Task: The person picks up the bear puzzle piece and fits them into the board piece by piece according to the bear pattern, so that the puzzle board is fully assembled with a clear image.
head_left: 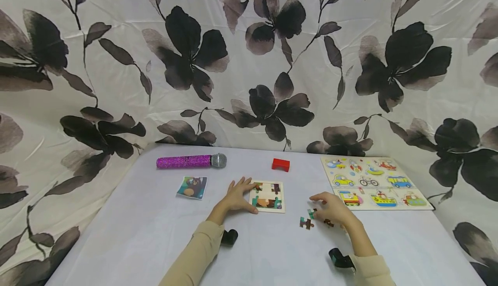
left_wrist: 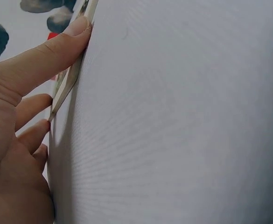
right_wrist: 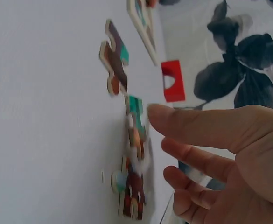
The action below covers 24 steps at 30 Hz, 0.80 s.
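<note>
My left hand (head_left: 238,196) is at the left side of a small square puzzle tray (head_left: 282,197), which lies flat with a few pieces fitted in it. Its thumb (left_wrist: 75,37) holds against the near edge while the other fingers (left_wrist: 36,133) grip round the corner. To the right, my right hand (head_left: 331,208) hovers over loose jigsaw pieces, thumb and fingers apart. One brown piece (head_left: 306,223) lies left of it. A turquoise-and-brown piece (right_wrist: 135,106) is right by the thumb tip, and a dark brown piece (right_wrist: 135,189) lies beneath the fingers.
A picture card (head_left: 192,187) with a bear lies left, below a purple glitter microphone (head_left: 184,161). Behind the tray stands a red arch block (head_left: 281,164). At the right is a large vehicle puzzle board (head_left: 369,191). Flowered cloth (head_left: 241,61) hangs behind the white table.
</note>
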{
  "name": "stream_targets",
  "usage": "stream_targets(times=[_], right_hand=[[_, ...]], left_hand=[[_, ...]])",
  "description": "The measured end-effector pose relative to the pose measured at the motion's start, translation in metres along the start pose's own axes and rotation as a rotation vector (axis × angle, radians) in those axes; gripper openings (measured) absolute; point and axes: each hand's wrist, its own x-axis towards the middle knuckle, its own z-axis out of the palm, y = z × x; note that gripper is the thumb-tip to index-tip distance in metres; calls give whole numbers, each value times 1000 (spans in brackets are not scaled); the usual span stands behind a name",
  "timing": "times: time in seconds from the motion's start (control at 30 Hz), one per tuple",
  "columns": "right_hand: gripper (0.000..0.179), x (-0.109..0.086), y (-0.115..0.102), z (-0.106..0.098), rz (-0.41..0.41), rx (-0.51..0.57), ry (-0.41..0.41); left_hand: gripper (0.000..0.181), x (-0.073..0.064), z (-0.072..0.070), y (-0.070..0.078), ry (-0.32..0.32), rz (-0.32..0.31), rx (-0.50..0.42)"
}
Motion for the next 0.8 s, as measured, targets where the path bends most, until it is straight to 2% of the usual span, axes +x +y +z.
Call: stream_targets(times=[0.17, 0.43, 0.53, 0.67, 0.8], right_hand=[[43, -4, 12, -1, 41, 27, -33], [22, -4, 14, 6, 67, 112, 29], [19, -1, 14, 4, 41, 135, 42], [14, 5, 15, -1, -26, 247, 94], [17, 16, 11, -9, -94, 457, 183]], left_hand=[[92, 0, 2, -1, 4, 3, -5], [91, 0, 2, 0, -4, 20, -3], [91, 0, 2, -1, -6, 13, -3], [92, 0, 2, -1, -13, -4, -7], [91, -1, 0, 0, -13, -4, -11]])
